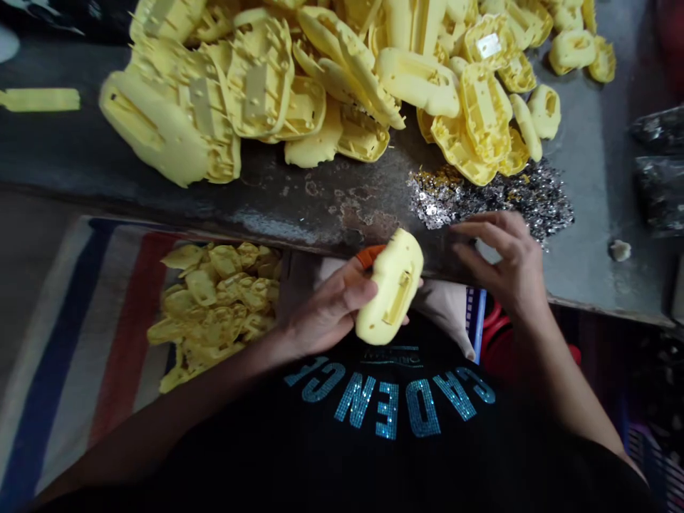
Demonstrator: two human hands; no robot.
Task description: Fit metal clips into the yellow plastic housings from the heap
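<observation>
See yellow shells (pixel 214 306) heaped on striped sheeting (pixel 128 320) left of the held yellow plastic shell (pixel 389 296), clamped in the left hand (pixel 342 296) and slanting up-right lengthwise. Up-right of it, see the right hand (pixel 505 253) curled, nearer the small metal pieces (pixel 494 199) on the surface (pixel 299 206); cannot tell whether pinching anything. Well right of it, see plastic bags (pixel 662 192), apparently holding metallic bits.

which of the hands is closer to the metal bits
Right. The right hand is at the near edge of the metal bits; the left hand is farther off, left of them and nearer the body, holding a yellow shell.
</observation>
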